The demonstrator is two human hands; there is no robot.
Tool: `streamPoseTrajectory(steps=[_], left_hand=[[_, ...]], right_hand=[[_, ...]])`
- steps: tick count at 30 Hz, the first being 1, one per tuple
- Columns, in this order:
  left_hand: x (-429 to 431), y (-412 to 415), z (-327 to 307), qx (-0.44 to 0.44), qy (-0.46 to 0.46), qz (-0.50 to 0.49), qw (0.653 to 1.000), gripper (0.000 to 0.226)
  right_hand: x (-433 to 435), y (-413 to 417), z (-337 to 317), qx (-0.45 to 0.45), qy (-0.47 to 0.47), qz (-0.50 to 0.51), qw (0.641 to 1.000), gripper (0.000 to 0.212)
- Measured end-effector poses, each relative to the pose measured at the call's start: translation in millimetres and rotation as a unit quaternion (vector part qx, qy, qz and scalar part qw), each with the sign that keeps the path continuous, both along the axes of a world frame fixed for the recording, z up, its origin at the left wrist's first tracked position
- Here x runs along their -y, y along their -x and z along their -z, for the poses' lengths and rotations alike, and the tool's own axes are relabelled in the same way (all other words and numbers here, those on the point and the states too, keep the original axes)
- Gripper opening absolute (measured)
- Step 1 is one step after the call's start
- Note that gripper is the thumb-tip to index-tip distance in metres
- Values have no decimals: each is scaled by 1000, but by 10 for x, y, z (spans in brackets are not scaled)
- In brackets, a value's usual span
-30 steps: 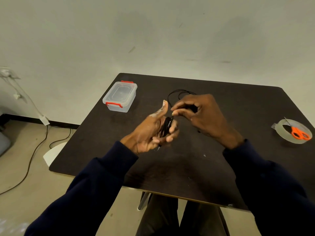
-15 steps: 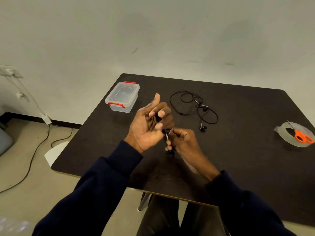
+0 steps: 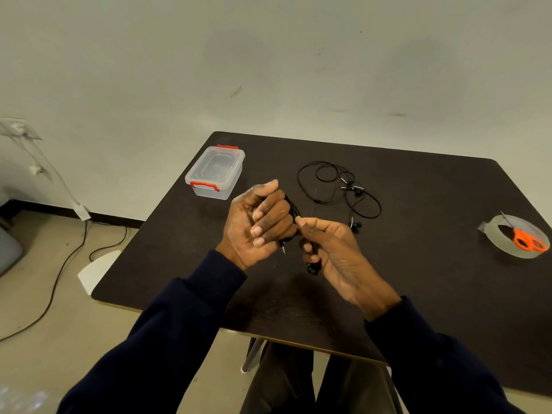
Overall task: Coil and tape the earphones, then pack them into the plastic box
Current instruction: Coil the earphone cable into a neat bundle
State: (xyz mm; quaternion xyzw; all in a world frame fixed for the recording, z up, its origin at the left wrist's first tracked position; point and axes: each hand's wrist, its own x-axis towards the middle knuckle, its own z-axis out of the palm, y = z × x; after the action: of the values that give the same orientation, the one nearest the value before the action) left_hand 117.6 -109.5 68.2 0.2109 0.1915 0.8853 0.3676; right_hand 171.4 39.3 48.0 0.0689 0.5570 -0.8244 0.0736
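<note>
head view, looking down at a dark bench (image 3: 418,279). the left hand (image 3: 257,228) is held above it, palm toward the camera, its fingers (image 3: 270,215) curled round a black set of earphones (image 3: 292,207) — the cable shows as a thin bundle of dark loops past the fingertips, and the metal jack plug (image 3: 283,250) hangs below the hand. the right hand (image 3: 340,255) is just beside it, thumb and forefinger pinching the same cable at the bundle's edge; a black earbud (image 3: 312,269) pokes out under its curled lower fingers. behind the hands a second earphone set (image 3: 337,186) lies in loose loops on the bench. the clear plastic box (image 3: 216,171) with red clips stands lidded near the far left corner. a tape roll (image 3: 494,234) with orange scissors (image 3: 530,242) resting on it sits at the right edge.
</note>
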Motion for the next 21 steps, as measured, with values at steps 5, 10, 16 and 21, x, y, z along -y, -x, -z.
streamPoseTrajectory(steps=[5,10,16,21], left_hand=[[10,-55,43,22,-21,61,998,63],[28,-46,62,5,8,45,999,64],[117,57,85,-97,171,-50,979,59],[130,22,46,-126,214,-72,966,50]], right_hand=[[3,-40,-21,-38,-79,15,996,36],[44,-78,-50,-111,-198,87,970,13],[-34,-62,-122,-141,-260,49,954,15],[-112,-53,-69,-123,-221,42,967,17]])
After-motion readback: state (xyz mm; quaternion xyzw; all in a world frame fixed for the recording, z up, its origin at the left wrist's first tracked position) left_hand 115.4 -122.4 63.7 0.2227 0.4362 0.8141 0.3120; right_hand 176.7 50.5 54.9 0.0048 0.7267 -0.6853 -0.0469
